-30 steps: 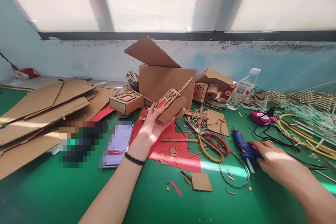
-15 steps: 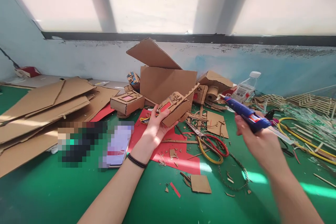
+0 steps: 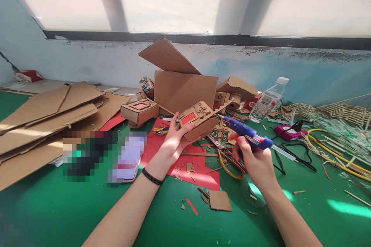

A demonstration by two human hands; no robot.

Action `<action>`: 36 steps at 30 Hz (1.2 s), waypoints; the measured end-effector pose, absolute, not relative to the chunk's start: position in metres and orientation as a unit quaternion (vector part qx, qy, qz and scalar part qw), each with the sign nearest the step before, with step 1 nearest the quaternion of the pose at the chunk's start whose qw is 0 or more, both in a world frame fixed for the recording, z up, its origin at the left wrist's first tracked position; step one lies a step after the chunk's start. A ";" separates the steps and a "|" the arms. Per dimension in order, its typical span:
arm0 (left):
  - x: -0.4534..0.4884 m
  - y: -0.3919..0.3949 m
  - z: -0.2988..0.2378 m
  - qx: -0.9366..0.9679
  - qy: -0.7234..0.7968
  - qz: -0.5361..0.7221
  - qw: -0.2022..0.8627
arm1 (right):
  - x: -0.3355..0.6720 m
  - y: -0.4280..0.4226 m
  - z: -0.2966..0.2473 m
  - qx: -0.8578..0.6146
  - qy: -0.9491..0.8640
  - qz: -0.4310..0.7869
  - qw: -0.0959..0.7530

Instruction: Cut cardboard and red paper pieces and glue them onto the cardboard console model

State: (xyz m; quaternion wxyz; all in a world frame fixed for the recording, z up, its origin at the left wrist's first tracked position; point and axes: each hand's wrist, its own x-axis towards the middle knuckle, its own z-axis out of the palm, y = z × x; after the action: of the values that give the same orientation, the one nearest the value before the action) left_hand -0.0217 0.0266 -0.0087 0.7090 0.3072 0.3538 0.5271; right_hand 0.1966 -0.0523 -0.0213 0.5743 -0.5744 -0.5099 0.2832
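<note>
My left hand (image 3: 175, 139) grips a small cardboard box (image 3: 199, 121), tilted, with a red window and cut-out shapes on its top face. A thin cardboard strip juts up from the box's right end. My right hand (image 3: 255, 162) is closed around a blue glue gun (image 3: 246, 133), a clear glue stick poking out of its back. The gun's nozzle points left, close to the right end of the box; whether it touches, I cannot tell. Below the gun lie scissors (image 3: 230, 162) with red and yellow handles, partly behind my right hand.
Cardboard sheets (image 3: 43, 123) are stacked at left beside a phone (image 3: 130, 158). Behind stand a large cardboard box (image 3: 185, 90) and a smaller one with a pink window (image 3: 140, 110). A plastic bottle (image 3: 268, 100), a purple device (image 3: 286, 132) and a yellow hoop (image 3: 336, 158) lie rightward. Scraps litter red paper (image 3: 208, 177).
My right hand has brought the glue gun left and slightly down, up to the box. My left hand has shifted the box slightly rightward. The purple device is now uncovered.
</note>
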 end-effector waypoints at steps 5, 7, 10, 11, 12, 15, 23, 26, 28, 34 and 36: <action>-0.021 0.024 -0.009 0.353 0.346 0.530 0.689 | 0.193 -0.054 -0.022 -0.565 -0.523 0.278 0.574; -0.021 0.023 -0.006 0.357 0.352 0.526 0.688 | 0.192 -0.054 -0.022 -0.567 -0.528 0.279 0.568; -0.021 0.021 -0.002 0.354 0.353 0.521 0.692 | 0.189 -0.054 -0.022 -0.568 -0.527 0.293 0.560; -0.020 0.022 -0.002 0.351 0.354 0.522 0.692 | 0.188 -0.054 -0.022 -0.567 -0.529 0.299 0.555; -0.020 0.022 -0.002 0.347 0.355 0.524 0.692 | 0.187 -0.054 -0.024 -0.567 -0.533 0.304 0.549; -0.018 0.025 -0.003 0.331 0.366 0.524 0.694 | 0.187 -0.053 -0.030 -0.572 -0.553 0.299 0.528; -0.015 0.022 -0.005 0.327 0.370 0.534 0.686 | 0.187 -0.053 -0.043 -0.596 -0.577 0.240 0.504; -0.014 0.022 -0.004 0.325 0.369 0.536 0.687 | 0.186 -0.053 -0.044 -0.606 -0.577 0.234 0.495; -0.014 0.024 -0.004 0.323 0.367 0.532 0.692 | 0.185 -0.053 -0.044 -0.614 -0.577 0.224 0.490; -0.016 0.030 -0.008 0.316 0.370 0.526 0.697 | 0.182 -0.054 -0.041 -0.624 -0.592 0.196 0.470; -0.016 0.031 -0.008 0.316 0.373 0.523 0.698 | 0.181 -0.055 -0.039 -0.628 -0.597 0.193 0.459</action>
State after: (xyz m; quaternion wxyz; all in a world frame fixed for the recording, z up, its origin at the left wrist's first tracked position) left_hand -0.0162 0.0310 -0.0081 0.6984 0.3157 0.3732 0.5228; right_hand 0.1805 -0.0546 -0.0389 0.4592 -0.6283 -0.5974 0.1935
